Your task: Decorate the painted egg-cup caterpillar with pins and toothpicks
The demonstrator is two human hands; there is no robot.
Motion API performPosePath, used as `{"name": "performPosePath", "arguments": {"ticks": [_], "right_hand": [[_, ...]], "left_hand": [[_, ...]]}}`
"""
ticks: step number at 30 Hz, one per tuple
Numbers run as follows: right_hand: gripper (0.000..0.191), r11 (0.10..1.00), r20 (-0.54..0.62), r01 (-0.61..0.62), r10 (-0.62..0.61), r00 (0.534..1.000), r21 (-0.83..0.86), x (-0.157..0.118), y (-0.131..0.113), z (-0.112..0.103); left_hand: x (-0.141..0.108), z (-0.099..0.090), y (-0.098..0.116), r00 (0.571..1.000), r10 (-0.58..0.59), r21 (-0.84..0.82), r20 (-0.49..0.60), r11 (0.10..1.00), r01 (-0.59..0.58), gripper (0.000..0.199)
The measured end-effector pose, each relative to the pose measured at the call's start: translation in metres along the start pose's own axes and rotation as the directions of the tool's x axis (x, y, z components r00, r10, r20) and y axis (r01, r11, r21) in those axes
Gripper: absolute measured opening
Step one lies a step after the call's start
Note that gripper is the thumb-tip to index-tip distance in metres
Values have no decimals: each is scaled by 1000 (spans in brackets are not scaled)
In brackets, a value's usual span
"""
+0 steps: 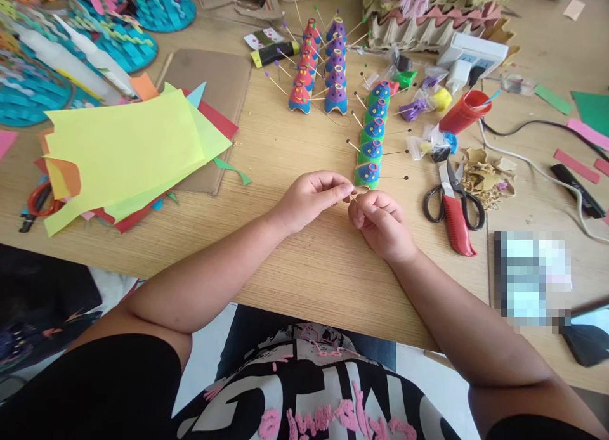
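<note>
Both my hands meet at the middle of the wooden table. My left hand (320, 199) pinches one end of a thin, light stick (352, 196), and my right hand (382, 221) has its fingers closed at the other end. Just beyond my fingertips stands a blue and green caterpillar-like row (370, 149) of egg-carton cups with yellow eyes. Black-tipped sticks poke out from its sides. Farther back are a red and blue row (304, 75) and a purple and blue row (336, 72), both with coloured-tip sticks.
Coloured paper sheets (128, 135) lie over brown cardboard (233, 78) at the left. Red-handled scissors (451, 205), a red cup (464, 112), wrapped clay (413, 109), a power strip (476, 50) and cables are on the right. Egg cartons (428, 28) sit behind.
</note>
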State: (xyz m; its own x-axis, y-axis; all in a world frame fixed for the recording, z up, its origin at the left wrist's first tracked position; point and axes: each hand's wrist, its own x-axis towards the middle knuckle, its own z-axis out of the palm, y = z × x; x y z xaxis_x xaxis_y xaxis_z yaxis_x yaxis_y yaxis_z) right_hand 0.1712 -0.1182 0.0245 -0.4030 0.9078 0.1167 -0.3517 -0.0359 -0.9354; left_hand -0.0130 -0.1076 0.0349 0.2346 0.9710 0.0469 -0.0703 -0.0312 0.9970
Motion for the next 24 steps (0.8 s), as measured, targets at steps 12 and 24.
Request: {"name": "performPosePath", "arguments": {"ticks": [12,24], "right_hand": [[38,998,-43,-11,14,999,63,3,0,1],[37,988,-9,-37,39,999,148,6,0,-1]], "left_hand": [[1,-4,-2,999,41,104,-30,994,-38,47],[1,-4,-3,990,139,200,-33,971,-130,34]]}}
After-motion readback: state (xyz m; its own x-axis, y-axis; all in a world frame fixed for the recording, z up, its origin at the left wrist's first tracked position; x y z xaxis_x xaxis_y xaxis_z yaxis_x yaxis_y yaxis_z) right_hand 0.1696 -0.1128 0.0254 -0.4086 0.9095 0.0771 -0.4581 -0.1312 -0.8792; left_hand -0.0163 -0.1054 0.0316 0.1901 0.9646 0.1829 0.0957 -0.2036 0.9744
